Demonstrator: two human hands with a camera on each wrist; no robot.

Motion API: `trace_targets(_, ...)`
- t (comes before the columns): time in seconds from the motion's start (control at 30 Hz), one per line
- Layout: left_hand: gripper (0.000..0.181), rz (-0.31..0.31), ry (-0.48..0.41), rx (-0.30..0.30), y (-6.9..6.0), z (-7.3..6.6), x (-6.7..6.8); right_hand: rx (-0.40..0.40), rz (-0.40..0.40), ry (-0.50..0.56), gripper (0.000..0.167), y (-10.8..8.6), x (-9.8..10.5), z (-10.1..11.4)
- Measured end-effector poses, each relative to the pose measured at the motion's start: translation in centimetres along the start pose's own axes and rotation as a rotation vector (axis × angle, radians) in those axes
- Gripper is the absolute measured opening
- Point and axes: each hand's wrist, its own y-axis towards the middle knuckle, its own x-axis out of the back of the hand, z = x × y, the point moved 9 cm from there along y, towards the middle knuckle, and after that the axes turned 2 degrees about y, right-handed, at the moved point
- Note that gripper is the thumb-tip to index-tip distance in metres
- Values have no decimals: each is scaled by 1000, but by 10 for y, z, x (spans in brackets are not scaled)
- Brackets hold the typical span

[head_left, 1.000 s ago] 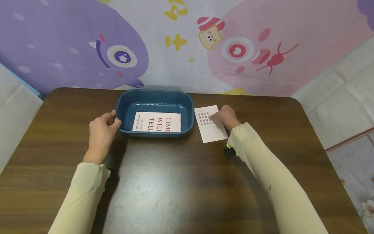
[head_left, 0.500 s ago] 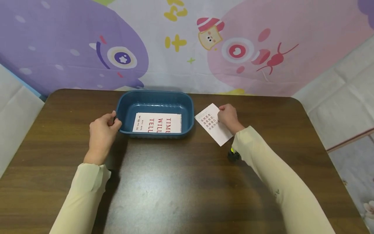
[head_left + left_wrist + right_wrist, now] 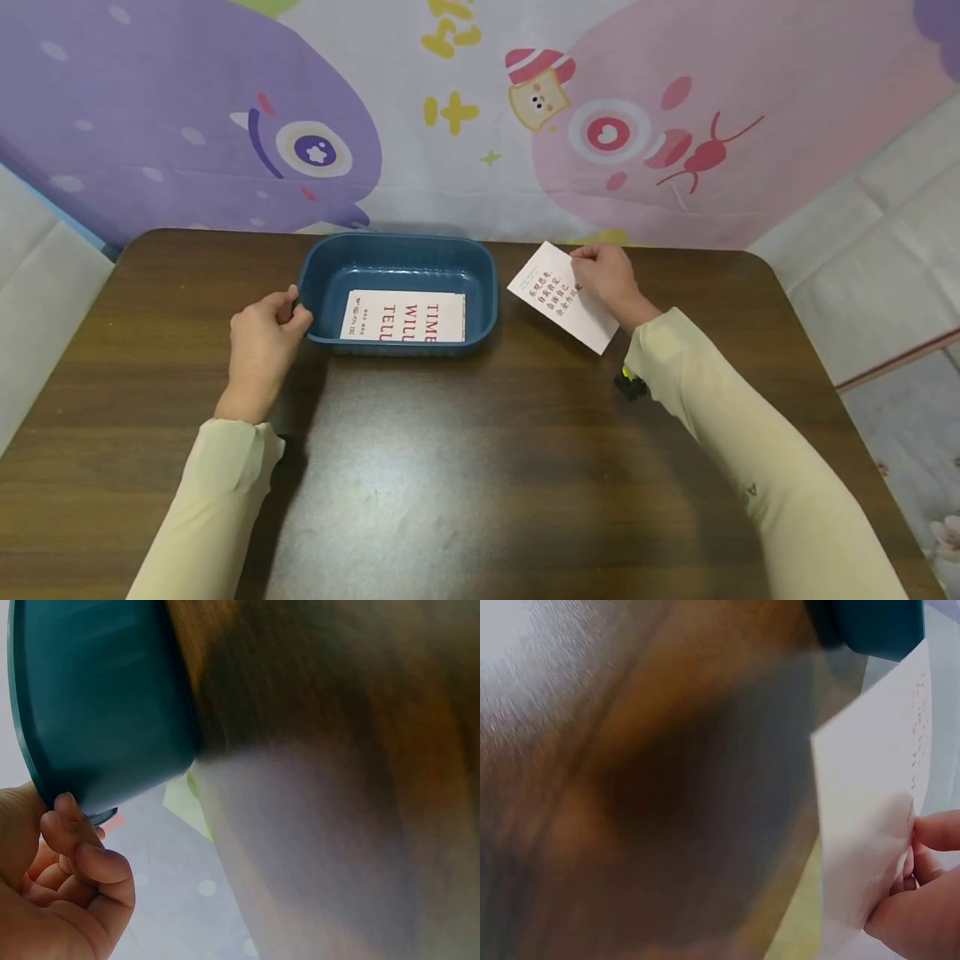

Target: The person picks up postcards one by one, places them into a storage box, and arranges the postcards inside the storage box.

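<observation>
A dark blue rectangular basin [image 3: 399, 346] stands near the table's back edge. Inside it lies a white card [image 3: 405, 315] printed with red letters. My left hand [image 3: 262, 337] grips the basin's left end; in the left wrist view its curled fingers [image 3: 105, 864] are at the rim. To the right of the basin, my right hand [image 3: 609, 279] pinches another white card [image 3: 558, 292] with dark printed characters by its edge. That card is tilted and raised off the table, as the right wrist view shows, where its pale back [image 3: 866, 780] faces the camera.
The brown wooden table [image 3: 420, 483] has rounded back corners. Directly behind it hangs a cloth [image 3: 450, 167] with cartoon pictures. Pale panels [image 3: 885, 225] stand at both sides.
My right hand first touches the flat card, then pinches it, turns it and lifts it off the table, moving right and away. The left hand and basin stay put.
</observation>
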Motion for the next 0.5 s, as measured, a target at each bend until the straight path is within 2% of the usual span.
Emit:
trace_targets(0.2,30,-2,1,2,-1,-1,0,51,22,29,29,-1,7,14)
trace_targets(0.5,35,24,-5,19,-1,1,-1,110,101,89,29,-8,2,37)
